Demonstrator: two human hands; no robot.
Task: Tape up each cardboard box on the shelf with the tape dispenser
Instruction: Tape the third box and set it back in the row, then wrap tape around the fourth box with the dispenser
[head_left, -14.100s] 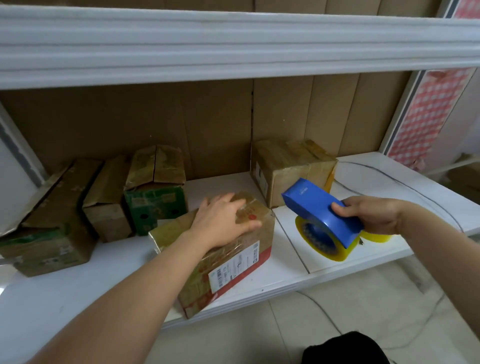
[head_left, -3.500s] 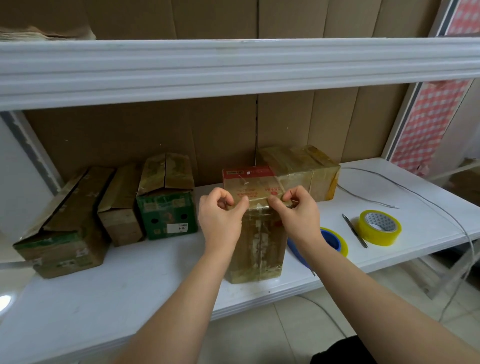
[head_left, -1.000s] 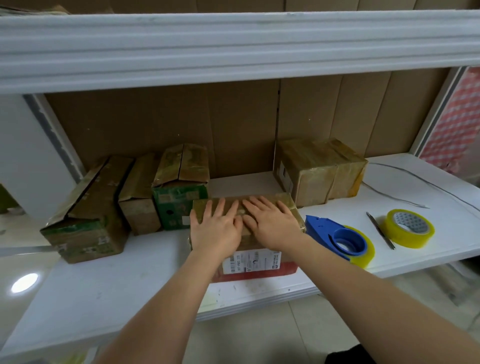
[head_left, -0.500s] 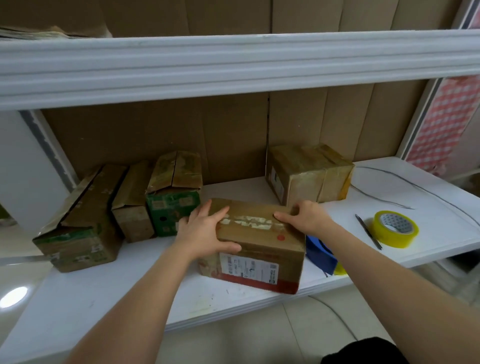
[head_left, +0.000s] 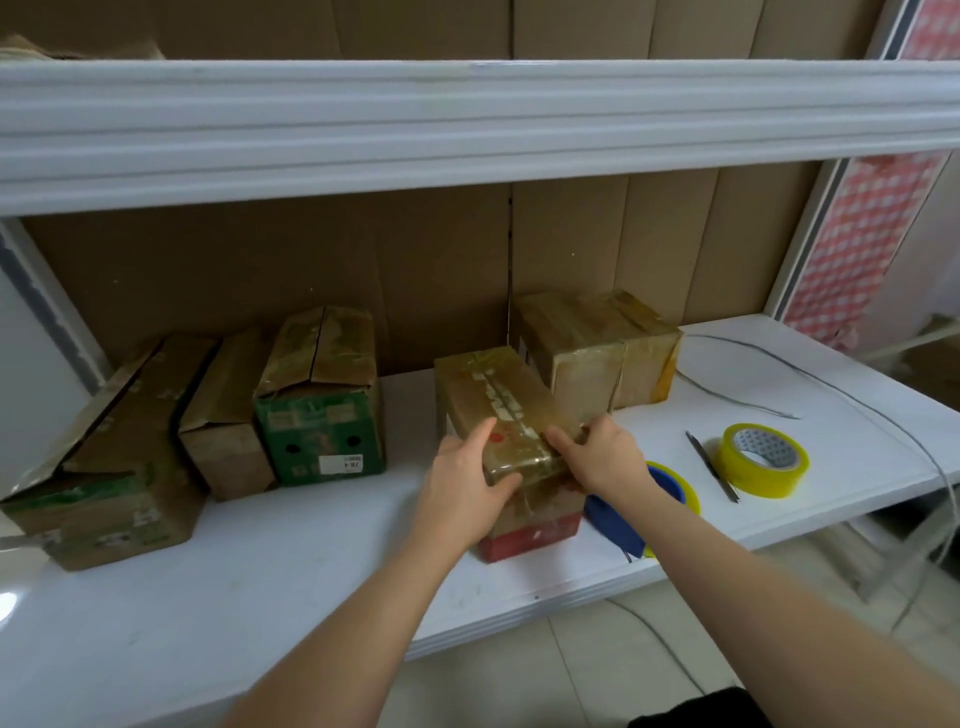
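Hands (head_left: 470, 488) grip taped box (head_left: 498, 405)

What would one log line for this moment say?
left hand: gripping taped box | right hand: gripping same box | tape dispenser: resting on shelf

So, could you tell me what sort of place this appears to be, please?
Probably a stockroom or small packing area: a white shelf lined with taped cardboard boxes, a spare tape roll and a blue tape dispenser beside the box being handled.
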